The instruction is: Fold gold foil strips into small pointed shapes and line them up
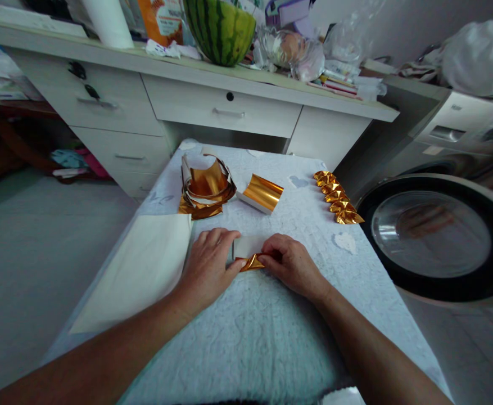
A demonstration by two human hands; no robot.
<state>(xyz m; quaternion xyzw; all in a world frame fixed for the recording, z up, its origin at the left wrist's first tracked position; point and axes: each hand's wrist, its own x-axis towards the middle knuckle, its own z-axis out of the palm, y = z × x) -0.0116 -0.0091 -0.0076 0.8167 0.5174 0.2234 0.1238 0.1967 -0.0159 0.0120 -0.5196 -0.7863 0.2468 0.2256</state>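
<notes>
Between my two hands lies a small sheet of gold foil paper (252, 262), pale side up, with its near edge folded over to show shiny gold. My left hand (212, 259) holds the sheet's left side, thumb pressed on the folded edge and fingers lying farther up. At the right end of the fold, my right hand (292, 263) pinches the foil with curled fingers. Beyond the hands is a curved stack of gold foil sheets (266, 191). To its left stands a loose, curled bundle of gold paper (208, 184). Several folded gold foil pieces (337, 197) form a row at the right.
A pale paper sheet (139, 275) covers the left side of the cloth-covered table (263, 343). Behind stands a white drawer desk (225, 107) holding a cut watermelon (221, 31) and plastic bags. At the right, a washing machine door (432, 236) hangs open beside the table.
</notes>
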